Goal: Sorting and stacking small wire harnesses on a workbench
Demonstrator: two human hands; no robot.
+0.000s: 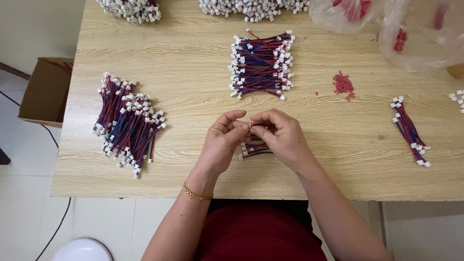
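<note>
Seen from above, over a pale wood-grain table (193, 111). Left hand (223, 143) and right hand (284, 137) brought together just above the near-centre of the table, fingertips meeting. Both pinched shut on a small bunch of red-and-blue wire leads (254, 147), thumb and forefinger of each closed at one tiny connector end near the top of the bunch; rest of the bunch trailing down between the palms, white plugs showing at its lower left. Thin gold bracelet (196, 194) around the left wrist.

Directly beyond the hands, a neat stack of the same leads (261, 64) with white connectors at both ends. Far left, a larger fanned heap of leads (128, 123). Far right, a slim bundle of leads (410, 130) lying slantwise, well apart from the hands. Between that bundle and the centre stack, a small pile of red crimp pieces (343, 84). Top right, clear plastic bags (386, 24) with more red bits inside. Along the far edge, heaps of white connectors (253, 7). Left of the table, an open cardboard box (46, 92) on the floor.
</note>
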